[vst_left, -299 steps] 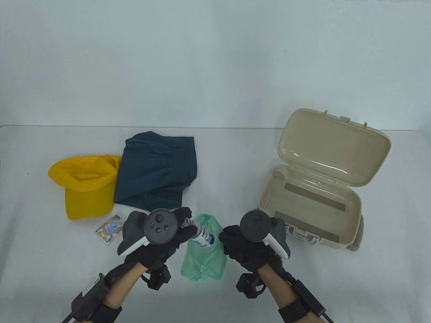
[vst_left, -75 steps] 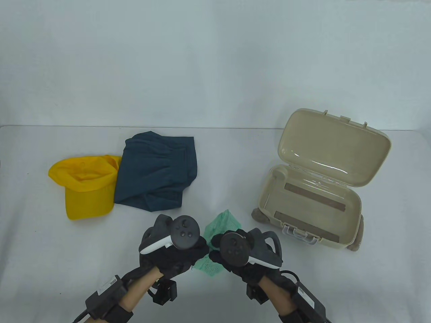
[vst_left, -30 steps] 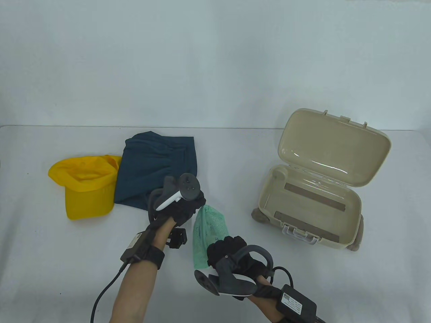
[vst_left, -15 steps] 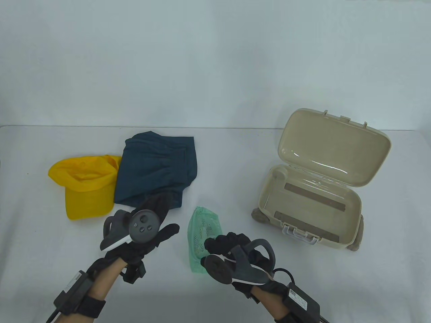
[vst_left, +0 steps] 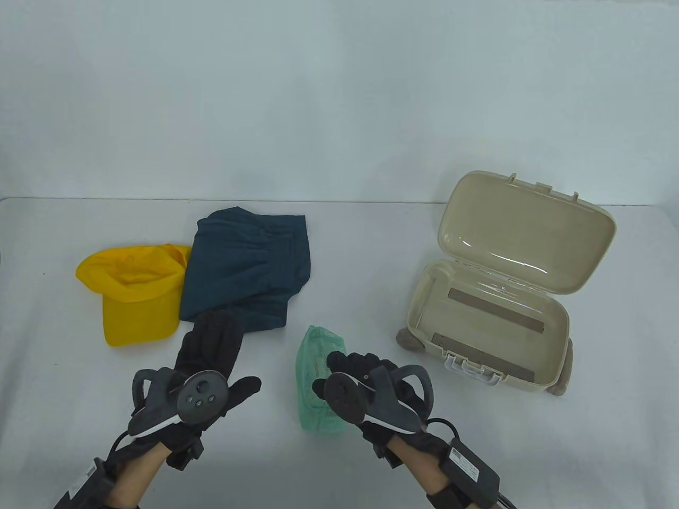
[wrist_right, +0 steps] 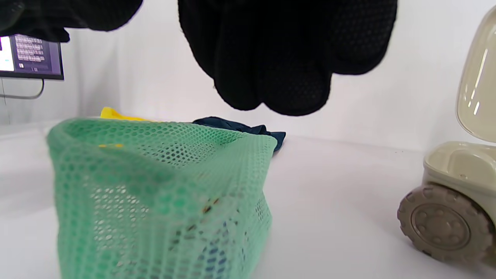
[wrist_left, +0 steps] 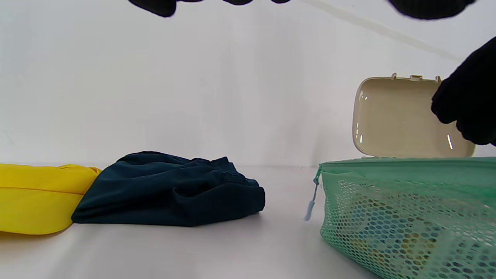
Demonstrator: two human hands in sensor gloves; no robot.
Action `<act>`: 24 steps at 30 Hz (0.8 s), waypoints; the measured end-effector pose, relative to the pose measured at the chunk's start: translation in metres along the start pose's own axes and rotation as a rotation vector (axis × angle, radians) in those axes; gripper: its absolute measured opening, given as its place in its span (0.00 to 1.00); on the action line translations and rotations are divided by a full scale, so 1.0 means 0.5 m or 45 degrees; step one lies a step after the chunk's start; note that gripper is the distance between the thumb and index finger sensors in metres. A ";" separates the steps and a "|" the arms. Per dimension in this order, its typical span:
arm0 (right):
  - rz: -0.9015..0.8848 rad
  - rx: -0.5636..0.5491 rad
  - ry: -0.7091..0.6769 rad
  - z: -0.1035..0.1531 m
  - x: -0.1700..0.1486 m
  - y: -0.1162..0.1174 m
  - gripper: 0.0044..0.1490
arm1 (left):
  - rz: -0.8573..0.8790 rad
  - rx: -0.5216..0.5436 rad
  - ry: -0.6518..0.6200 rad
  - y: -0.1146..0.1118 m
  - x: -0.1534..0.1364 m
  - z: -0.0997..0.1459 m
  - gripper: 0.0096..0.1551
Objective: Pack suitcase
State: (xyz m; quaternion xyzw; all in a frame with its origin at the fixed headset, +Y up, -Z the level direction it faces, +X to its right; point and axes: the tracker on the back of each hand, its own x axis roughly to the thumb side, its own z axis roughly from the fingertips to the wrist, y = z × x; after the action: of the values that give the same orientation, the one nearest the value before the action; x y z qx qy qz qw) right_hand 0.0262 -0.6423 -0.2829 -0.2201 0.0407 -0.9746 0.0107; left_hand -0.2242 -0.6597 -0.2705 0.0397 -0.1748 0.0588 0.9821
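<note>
The green mesh pouch (vst_left: 317,382) (wrist_left: 407,217) (wrist_right: 155,186) stands zipped on the table with small items inside. My right hand (vst_left: 329,374) hovers just right of it and above it; its fingers (wrist_right: 279,58) are loosely curled and clear of the mesh. My left hand (vst_left: 228,352) lies flat and spread to the pouch's left, fingertips near the dark blue shorts (vst_left: 244,270) (wrist_left: 170,193), holding nothing. The beige suitcase (vst_left: 424,318) stands open and bare at the right, lid (vst_left: 525,228) (wrist_left: 391,116) upright.
A yellow cap (vst_left: 132,291) (wrist_left: 38,197) lies left of the shorts, touching them. The suitcase has grey wheels (wrist_right: 441,223) at its near corners and a white latch (vst_left: 475,371) on its front edge. A monitor (wrist_right: 31,56) shows far left in the right wrist view.
My left hand let go of the pouch's top, drew back left and spread flat. My right hand released the pouch's lower end and rose beside it. The pouch now stands alone.
</note>
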 end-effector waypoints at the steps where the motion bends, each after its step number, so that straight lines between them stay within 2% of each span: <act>1: 0.027 0.010 -0.010 -0.011 0.009 -0.003 0.44 | 0.033 -0.028 0.003 -0.004 -0.005 -0.002 0.57; 3: 0.098 -0.009 -0.020 -0.038 0.037 -0.010 0.43 | 0.130 -0.119 0.020 -0.019 -0.016 -0.006 0.58; 5: 0.205 0.043 -0.014 -0.069 0.068 -0.013 0.45 | 0.126 -0.162 0.039 -0.032 -0.025 -0.011 0.58; 10: 0.402 0.273 0.047 -0.133 0.121 0.020 0.53 | 0.112 -0.205 0.071 -0.046 -0.038 -0.015 0.58; 13: 0.550 0.394 0.088 -0.156 0.136 0.049 0.59 | 0.103 -0.240 0.086 -0.053 -0.043 -0.018 0.58; 16: 0.582 0.504 0.104 -0.166 0.143 0.075 0.60 | 0.037 -0.288 0.110 -0.058 -0.048 -0.020 0.59; 21: 0.655 0.571 0.120 -0.169 0.147 0.098 0.53 | 0.061 -0.283 0.106 -0.057 -0.052 -0.020 0.59; 24: 0.674 0.633 0.136 -0.167 0.146 0.098 0.41 | 0.048 -0.275 0.101 -0.056 -0.050 -0.020 0.59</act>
State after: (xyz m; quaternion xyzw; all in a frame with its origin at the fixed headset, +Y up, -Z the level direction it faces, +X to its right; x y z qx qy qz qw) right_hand -0.0754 -0.6877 -0.3306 -0.1413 -0.1415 -0.9283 0.3136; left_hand -0.2407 -0.6891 -0.2901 -0.0720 -0.1419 0.0596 0.9855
